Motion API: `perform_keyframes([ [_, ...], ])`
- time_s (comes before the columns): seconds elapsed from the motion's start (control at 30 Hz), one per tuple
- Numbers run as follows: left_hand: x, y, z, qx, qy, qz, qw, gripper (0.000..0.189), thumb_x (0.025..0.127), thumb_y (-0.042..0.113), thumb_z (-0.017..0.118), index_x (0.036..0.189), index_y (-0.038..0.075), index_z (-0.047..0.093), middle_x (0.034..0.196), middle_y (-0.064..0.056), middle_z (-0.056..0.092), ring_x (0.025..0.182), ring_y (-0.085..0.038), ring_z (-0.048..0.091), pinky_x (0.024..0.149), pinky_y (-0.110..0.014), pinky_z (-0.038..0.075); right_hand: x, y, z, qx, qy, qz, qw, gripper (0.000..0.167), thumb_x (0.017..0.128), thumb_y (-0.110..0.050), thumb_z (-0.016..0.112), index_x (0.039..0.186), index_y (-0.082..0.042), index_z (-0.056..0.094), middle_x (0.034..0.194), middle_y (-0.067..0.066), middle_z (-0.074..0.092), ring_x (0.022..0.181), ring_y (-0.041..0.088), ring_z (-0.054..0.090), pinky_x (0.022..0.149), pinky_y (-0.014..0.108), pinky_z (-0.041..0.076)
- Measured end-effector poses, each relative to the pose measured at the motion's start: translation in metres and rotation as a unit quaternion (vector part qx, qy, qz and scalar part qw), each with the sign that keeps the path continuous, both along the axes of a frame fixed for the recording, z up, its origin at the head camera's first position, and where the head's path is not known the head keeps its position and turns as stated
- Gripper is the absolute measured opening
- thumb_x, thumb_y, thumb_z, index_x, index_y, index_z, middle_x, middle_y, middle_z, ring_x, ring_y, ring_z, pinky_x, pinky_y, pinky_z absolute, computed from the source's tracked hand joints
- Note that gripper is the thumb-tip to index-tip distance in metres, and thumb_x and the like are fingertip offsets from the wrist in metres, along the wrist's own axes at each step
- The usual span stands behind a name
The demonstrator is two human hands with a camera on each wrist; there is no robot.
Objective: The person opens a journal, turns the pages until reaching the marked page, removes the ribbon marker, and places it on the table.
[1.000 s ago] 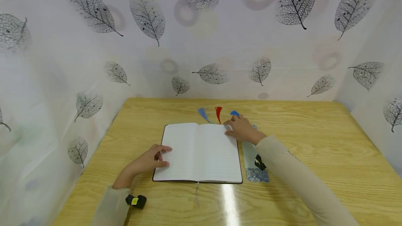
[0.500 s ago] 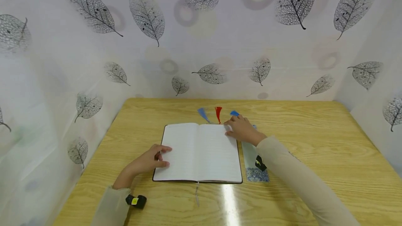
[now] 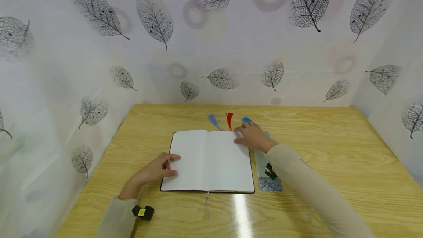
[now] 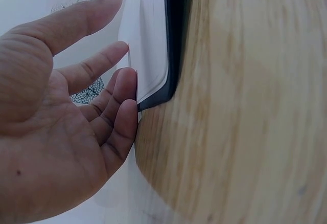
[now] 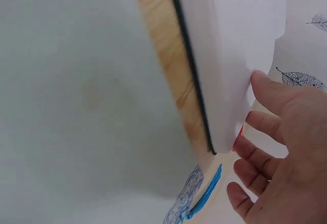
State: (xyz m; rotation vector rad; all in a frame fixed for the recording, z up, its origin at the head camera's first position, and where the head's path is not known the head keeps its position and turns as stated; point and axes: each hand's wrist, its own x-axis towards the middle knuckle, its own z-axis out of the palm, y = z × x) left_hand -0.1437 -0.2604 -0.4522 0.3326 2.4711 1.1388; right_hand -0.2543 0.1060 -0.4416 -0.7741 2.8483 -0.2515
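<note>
An open notebook (image 3: 228, 164) with ruled white pages and a dark cover lies flat on the wooden table. At its left edge is my left hand (image 3: 153, 170), thumb and index finger spread and resting on the left page. The left wrist view shows its other fingertips bent in beside the cover's corner. My right hand (image 3: 252, 137) touches the upper right corner of the right page (image 5: 235, 70); thumb and fingers stand apart there, loosely bent. Under the right forearm, a pale bookmark (image 3: 271, 184) with blue patterned ends is partly hidden.
Beyond the notebook's top edge lie a light blue tassel (image 3: 213, 120), a red tassel (image 3: 229, 119) and a bright blue tassel (image 3: 246, 119). A thin ribbon (image 3: 207, 205) trails from the notebook's lower edge. A leaf-printed cloth (image 3: 231, 47) rises behind the table.
My right hand has shifted slightly left over the page corner. The left hand and the notebook stay where they were.
</note>
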Motion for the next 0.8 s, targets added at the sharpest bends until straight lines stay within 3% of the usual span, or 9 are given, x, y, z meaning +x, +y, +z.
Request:
perform_keyframes([
  [0.2,0.0,-0.001,-0.004,0.005,-0.003,-0.006,1.0,0.055,0.087,0.026,0.072,0.134,0.007,0.052,0.101,-0.01,0.043,0.085,-0.018,0.04,0.066,-0.023,0.035,0.0,-0.016,0.001,-0.018,-0.042,-0.002,0.999,0.055,0.096,-0.045,0.055,0.141,-0.014,0.049,0.134,0.02,0.048,0.128,0.044,0.037,0.105,0.061,0.028],
  [0.4,0.0,-0.001,-0.005,0.006,-0.005,-0.005,1.0,0.055,0.087,0.027,0.072,0.134,0.007,0.052,0.102,-0.01,0.044,0.085,-0.018,0.041,0.066,-0.023,0.036,0.002,-0.022,0.001,-0.037,-0.052,-0.01,0.9979,0.055,0.094,-0.044,0.059,0.14,-0.014,0.05,0.135,0.02,0.048,0.127,0.043,0.037,0.102,0.059,0.03],
  [0.8,-0.001,-0.002,-0.002,0.002,-0.006,0.002,1.0,0.052,0.087,0.026,0.072,0.132,0.009,0.054,0.101,-0.01,0.043,0.085,-0.018,0.04,0.066,-0.024,0.035,-0.002,0.005,-0.003,-0.061,-0.052,-0.019,0.9966,0.055,0.091,-0.041,0.065,0.137,-0.015,0.053,0.142,0.022,0.043,0.132,0.049,0.031,0.106,0.065,0.024],
])
